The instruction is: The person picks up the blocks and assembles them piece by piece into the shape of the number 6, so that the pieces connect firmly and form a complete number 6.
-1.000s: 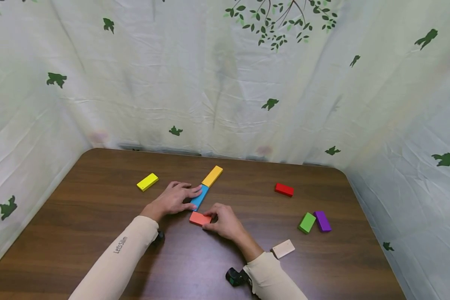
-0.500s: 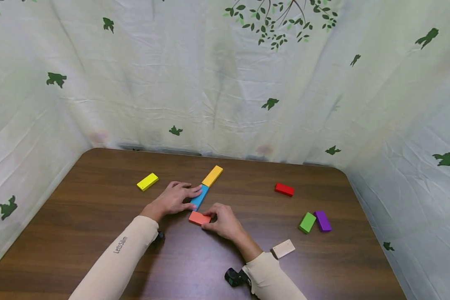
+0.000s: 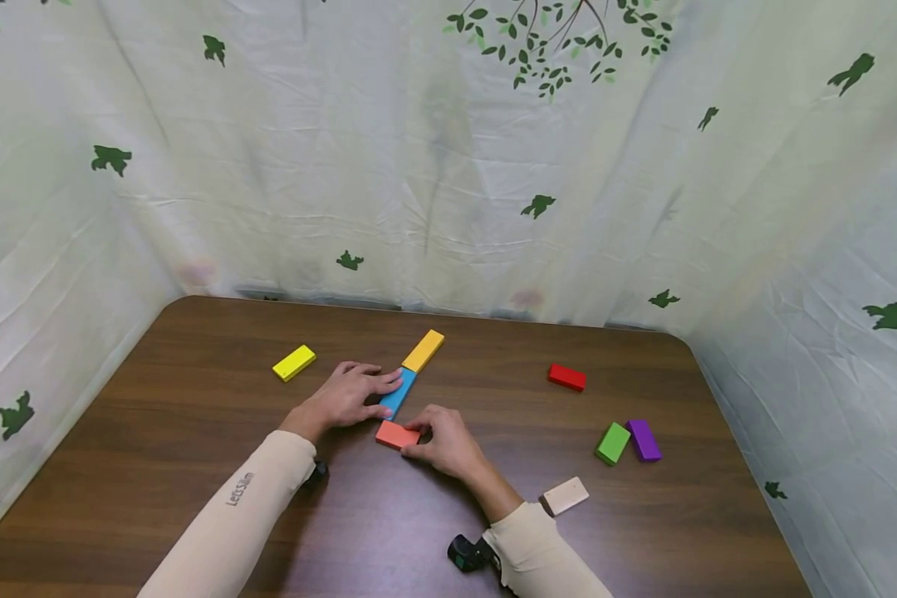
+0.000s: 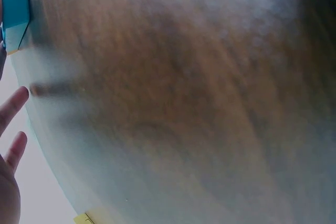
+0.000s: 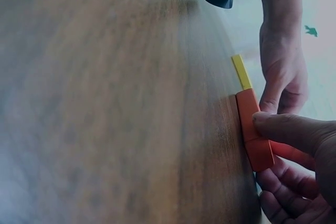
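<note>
One coral block, partly hidden in right hand's grip; left hand unclenched against blue block.

Pinches an orange-red block at four o'clock with the right hand; shows a yellow block at two, the left hand near three.

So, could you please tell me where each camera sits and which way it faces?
Head: worn on the head, facing forward and down at the table and curtain; left hand, right hand and sleeves show.
Left wrist: worn there, facing across the table, blue block near the top-left corner; left hand's fingers show at the left edge.
Right wrist: worn there, facing along the table; right hand pinches the coral block, left hand beyond.
Head and right wrist share the coral block and both hands.
</note>
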A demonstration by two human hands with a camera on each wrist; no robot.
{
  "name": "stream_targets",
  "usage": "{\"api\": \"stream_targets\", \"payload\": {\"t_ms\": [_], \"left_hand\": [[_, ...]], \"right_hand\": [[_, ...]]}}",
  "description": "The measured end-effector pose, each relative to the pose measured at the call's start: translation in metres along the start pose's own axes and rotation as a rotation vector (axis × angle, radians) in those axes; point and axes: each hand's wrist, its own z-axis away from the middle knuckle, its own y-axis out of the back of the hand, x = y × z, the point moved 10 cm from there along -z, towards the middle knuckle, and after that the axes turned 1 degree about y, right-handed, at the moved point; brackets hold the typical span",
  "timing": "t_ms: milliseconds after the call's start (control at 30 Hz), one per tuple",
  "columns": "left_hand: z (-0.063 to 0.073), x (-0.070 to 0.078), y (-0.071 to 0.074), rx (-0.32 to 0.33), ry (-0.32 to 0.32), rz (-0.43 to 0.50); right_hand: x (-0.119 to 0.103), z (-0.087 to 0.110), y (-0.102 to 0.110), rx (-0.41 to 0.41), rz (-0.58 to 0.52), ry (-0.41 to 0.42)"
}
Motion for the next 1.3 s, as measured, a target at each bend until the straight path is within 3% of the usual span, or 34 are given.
{"api": "stream_targets", "payload": {"t_ms": [767, 1300], "left_hand": [[0.000, 0.000, 0.001, 0.016, -0.009, 0.003], [0.000, -0.002, -0.001, -0.004, 0.019, 0.007]], "right_hand": [[0.000, 0.001, 0.005, 0.017, 0.007, -0.001], [0.023, 0.034, 0.056, 0.048, -0.053, -0.006]]}}
